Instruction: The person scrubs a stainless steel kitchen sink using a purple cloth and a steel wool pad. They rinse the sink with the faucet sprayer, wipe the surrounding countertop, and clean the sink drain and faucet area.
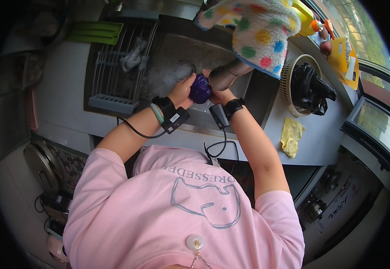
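At the sink [170, 45], a rounded, wrinkled, glossy purple object [200, 89].

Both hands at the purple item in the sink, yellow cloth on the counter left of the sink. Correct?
One slip: the yellow cloth lies on the counter right of the sink, as the head view shows. The left hand and right hand are indeed at the purple item.
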{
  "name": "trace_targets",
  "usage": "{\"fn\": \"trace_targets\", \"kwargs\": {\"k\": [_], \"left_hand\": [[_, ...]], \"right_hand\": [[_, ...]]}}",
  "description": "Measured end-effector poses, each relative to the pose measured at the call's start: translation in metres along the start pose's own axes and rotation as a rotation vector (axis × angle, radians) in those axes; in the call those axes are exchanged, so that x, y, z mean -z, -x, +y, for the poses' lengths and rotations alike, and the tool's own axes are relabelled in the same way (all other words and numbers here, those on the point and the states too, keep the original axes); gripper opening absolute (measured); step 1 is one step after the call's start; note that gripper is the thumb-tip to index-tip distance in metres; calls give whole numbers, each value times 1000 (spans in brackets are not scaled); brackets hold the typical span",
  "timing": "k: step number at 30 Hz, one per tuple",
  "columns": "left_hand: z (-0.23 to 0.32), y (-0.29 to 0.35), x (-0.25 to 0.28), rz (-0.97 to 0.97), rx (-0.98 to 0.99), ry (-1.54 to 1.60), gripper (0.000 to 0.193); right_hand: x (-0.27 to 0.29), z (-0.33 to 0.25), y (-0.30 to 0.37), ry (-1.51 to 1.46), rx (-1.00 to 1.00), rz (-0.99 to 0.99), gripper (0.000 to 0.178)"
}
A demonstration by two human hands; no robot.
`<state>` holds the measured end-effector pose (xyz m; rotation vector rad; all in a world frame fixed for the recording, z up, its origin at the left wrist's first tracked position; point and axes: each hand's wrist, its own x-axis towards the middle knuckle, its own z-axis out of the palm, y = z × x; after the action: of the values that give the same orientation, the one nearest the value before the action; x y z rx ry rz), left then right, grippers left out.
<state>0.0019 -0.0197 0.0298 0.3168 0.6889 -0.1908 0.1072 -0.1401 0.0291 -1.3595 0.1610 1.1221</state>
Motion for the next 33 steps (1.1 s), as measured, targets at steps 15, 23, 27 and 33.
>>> {"fn": "trace_targets", "kwargs": {"k": [15, 23, 27, 33], "left_hand": [[-17, -15, -20, 390, -65, -66, 42], [-11, 4, -30, 320, -467, -886, 42], [-7, 7, -16, 197, -529, -1006, 37], [19, 3, 17, 138, -602, -1070, 26]], "right_hand": [[-26, 13, 23, 615, 535, 212, 25], [-11, 18, 15, -73, -36, 139, 27], [-4, -1, 18, -150, -200, -47, 27], [5, -41, 44, 579, 112, -157, 35]]}}
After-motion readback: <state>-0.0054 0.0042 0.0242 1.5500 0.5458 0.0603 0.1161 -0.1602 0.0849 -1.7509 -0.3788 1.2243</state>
